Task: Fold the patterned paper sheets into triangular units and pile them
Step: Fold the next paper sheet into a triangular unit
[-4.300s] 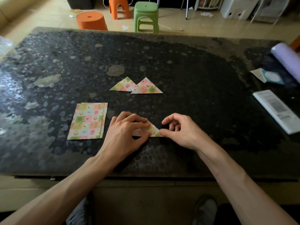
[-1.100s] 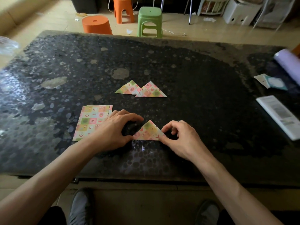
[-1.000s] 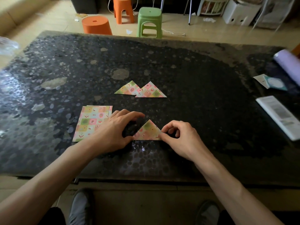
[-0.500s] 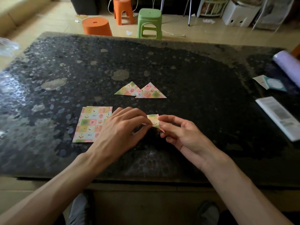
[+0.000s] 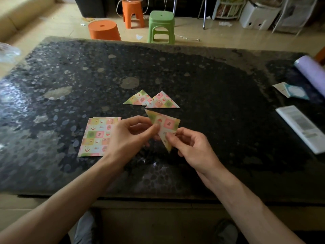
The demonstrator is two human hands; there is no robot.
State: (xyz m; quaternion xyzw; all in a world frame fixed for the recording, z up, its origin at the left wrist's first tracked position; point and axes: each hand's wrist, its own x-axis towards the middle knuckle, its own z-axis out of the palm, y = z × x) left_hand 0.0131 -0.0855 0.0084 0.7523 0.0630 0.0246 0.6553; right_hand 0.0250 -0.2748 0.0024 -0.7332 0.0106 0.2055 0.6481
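Observation:
A folded patterned triangle (image 5: 167, 123) is lifted off the dark table, one tip pointing down. My left hand (image 5: 130, 136) pinches its left edge between thumb and fingers. My right hand (image 5: 190, 147) pinches its lower part. Just behind it, two finished patterned triangles (image 5: 152, 100) lie on the table, overlapping side by side. A small stack of flat patterned sheets (image 5: 97, 136) lies to the left, partly hidden behind my left hand.
The dark speckled table (image 5: 219, 103) carries a white printed sheet (image 5: 302, 127), a teal-and-white card (image 5: 292, 91) and a lilac roll (image 5: 312, 71) at the right. Orange stools (image 5: 103, 30) and a green stool (image 5: 161, 25) stand on the floor beyond the far edge.
The triangle that lay flat between my hands has been picked up off the table and turned, so one tip points down. Both hands rose with it.

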